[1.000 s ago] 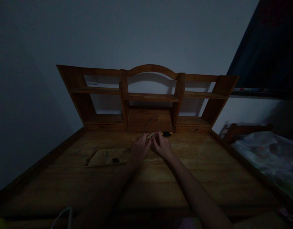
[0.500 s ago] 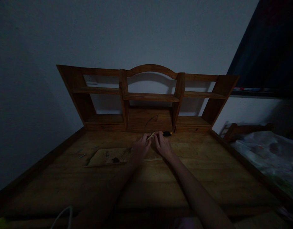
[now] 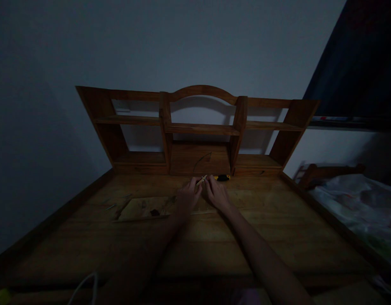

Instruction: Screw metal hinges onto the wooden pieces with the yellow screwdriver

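Both hands meet near the back of a wooden desk (image 3: 278,237) in dim light. My left hand (image 3: 186,200) is closed, pinching a thin pale stick (image 3: 202,180) that points up and to the right. My right hand (image 3: 217,194) is closed too, its fingertips at the same stick, though what it grips is too dark to make out. Just behind the right hand lies a yellow and black tool (image 3: 222,178) on the desk. A flat wooden board (image 3: 141,209) lies left of my left hand.
A wooden shelf unit (image 3: 200,129) with an arched top stands at the back of the desk against a pale wall. Small nails or screws (image 3: 110,206) lie at the left. A bed with light bedding (image 3: 357,207) is at the right. A white cable (image 3: 84,286) curls at the near edge.
Both hands stay together at the stick with only slight finger shifts; the stick's tip has tilted a little.
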The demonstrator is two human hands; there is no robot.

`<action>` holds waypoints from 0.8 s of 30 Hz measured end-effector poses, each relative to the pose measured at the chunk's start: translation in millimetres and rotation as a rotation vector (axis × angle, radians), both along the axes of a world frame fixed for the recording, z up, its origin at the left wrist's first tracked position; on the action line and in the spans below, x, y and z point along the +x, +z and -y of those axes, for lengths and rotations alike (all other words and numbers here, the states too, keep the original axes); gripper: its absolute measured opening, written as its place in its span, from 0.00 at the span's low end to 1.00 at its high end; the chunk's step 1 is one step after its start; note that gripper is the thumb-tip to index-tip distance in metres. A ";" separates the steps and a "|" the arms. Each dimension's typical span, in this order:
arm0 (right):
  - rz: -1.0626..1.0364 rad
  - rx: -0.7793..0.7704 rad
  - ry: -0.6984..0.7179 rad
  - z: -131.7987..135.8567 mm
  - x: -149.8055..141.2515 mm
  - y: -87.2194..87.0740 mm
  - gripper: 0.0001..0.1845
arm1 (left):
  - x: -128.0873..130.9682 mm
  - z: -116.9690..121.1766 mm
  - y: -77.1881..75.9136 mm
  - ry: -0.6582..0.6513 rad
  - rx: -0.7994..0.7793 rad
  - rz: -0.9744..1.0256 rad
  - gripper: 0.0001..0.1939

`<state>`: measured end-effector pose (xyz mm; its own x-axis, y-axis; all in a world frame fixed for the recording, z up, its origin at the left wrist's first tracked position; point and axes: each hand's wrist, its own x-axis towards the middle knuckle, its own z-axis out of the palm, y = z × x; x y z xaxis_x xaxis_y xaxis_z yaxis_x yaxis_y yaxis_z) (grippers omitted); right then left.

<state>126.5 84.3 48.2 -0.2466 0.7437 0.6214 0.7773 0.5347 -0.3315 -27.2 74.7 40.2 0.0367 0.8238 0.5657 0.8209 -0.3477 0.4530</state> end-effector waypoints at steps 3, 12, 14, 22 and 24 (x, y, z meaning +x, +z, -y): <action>-0.001 -0.003 -0.004 2.7 0.8 1.6 0.14 | -0.5 -0.2 -0.1 0.013 0.004 0.001 0.12; 0.002 0.006 0.004 -0.3 0.7 0.1 0.16 | -0.1 1.6 0.3 0.019 0.032 -0.009 0.11; -0.002 0.009 0.004 -0.1 0.4 -0.1 0.15 | 0.2 2.0 1.6 0.026 0.014 -0.007 0.11; -0.015 0.025 0.011 2.4 0.7 1.3 0.13 | 0.8 1.6 3.0 0.028 0.024 0.027 0.11; -0.014 0.030 0.016 0.5 1.0 0.0 0.14 | 1.0 1.6 3.1 0.040 0.015 0.019 0.11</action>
<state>127.4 83.8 48.2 -0.2494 0.7206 0.6470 0.7637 0.5571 -0.3261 -26.2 73.1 43.3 -0.0071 0.8159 0.5781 0.8254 -0.3216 0.4641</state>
